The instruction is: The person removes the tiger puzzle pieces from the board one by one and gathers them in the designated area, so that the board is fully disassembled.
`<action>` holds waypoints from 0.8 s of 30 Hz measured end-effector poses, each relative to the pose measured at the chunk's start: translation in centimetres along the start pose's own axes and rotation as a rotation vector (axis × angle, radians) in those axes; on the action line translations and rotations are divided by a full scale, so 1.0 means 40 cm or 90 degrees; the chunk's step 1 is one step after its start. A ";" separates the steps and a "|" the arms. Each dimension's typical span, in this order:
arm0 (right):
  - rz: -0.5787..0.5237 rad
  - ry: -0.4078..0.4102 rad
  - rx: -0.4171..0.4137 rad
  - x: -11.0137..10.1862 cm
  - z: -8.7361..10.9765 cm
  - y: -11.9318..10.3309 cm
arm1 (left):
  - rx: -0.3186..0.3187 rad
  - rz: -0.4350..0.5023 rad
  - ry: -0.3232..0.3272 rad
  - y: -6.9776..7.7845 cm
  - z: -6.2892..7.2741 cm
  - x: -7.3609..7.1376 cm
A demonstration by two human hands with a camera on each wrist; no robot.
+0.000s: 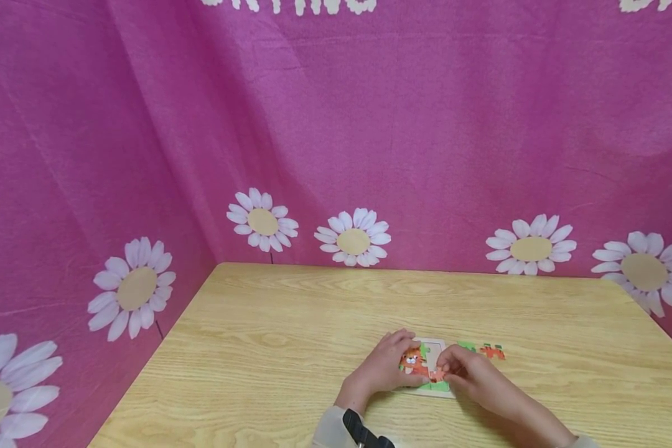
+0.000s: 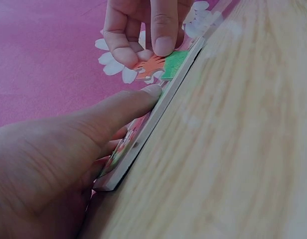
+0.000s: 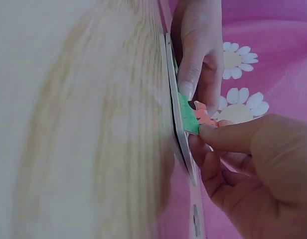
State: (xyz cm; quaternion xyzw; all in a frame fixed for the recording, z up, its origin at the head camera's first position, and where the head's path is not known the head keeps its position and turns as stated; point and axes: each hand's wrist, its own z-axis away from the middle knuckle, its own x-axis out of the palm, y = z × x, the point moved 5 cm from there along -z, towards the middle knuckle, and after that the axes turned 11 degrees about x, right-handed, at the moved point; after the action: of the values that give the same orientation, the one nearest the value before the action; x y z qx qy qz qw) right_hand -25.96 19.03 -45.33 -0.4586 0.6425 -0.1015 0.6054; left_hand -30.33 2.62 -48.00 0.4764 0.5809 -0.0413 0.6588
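A small jigsaw puzzle board [image 1: 441, 394] with a pale frame lies on the table; an orange animal with a white muzzle shows on its left part. My left hand [image 1: 378, 367] holds the board from the left, thumb along the near side and fingers toward the far side. Between thumb and fingers, my right hand [image 1: 473, 376] pinches an orange and green puzzle piece [image 3: 190, 115] over the board's right part. That piece is tilted and its green end is at the frame in the left wrist view. Bare board shows above it.
Right of the board lie loose puzzle pieces, a mostly green one [image 1: 466, 346] partly behind my right hand and an orange one [image 1: 493, 352]. The wooden table [image 1: 257, 361] meets a pink curtain [image 1: 425, 137] with white flowers at the back and left.
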 end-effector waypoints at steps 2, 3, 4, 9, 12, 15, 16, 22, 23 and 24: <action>-0.018 -0.003 0.010 0.000 0.000 0.004 | -0.002 0.002 -0.001 -0.001 0.000 0.001; -0.026 -0.005 0.014 -0.001 0.001 0.006 | -0.004 0.003 -0.001 -0.001 0.000 0.001; -0.033 -0.003 0.016 -0.001 0.001 0.008 | -0.004 0.003 -0.002 -0.002 0.000 0.001; -0.058 0.001 0.017 -0.004 -0.002 0.013 | -0.004 -0.001 -0.002 -0.004 -0.001 0.003; -0.057 0.004 0.023 -0.005 -0.002 0.015 | 0.001 -0.004 -0.002 -0.004 -0.002 0.003; -0.051 0.009 0.031 -0.007 -0.001 0.019 | 0.004 -0.004 -0.001 -0.003 -0.004 0.004; -0.050 0.010 0.031 -0.008 -0.001 0.021 | 0.005 -0.005 0.000 -0.003 -0.004 0.004; -0.040 0.017 0.057 -0.025 0.006 0.032 | 0.002 -0.004 -0.003 -0.001 -0.004 0.002; -0.036 0.018 0.063 -0.029 0.008 0.034 | 0.001 -0.001 -0.004 -0.001 -0.003 0.002; -0.033 0.021 0.068 -0.032 0.009 0.036 | 0.000 0.000 -0.004 -0.001 -0.002 0.002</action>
State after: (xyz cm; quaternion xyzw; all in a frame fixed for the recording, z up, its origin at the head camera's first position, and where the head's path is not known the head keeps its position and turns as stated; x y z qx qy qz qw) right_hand -26.51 20.90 -45.54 -0.4404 0.6338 -0.1586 0.6158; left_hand -30.40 2.70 -48.08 0.4765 0.5786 -0.0426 0.6606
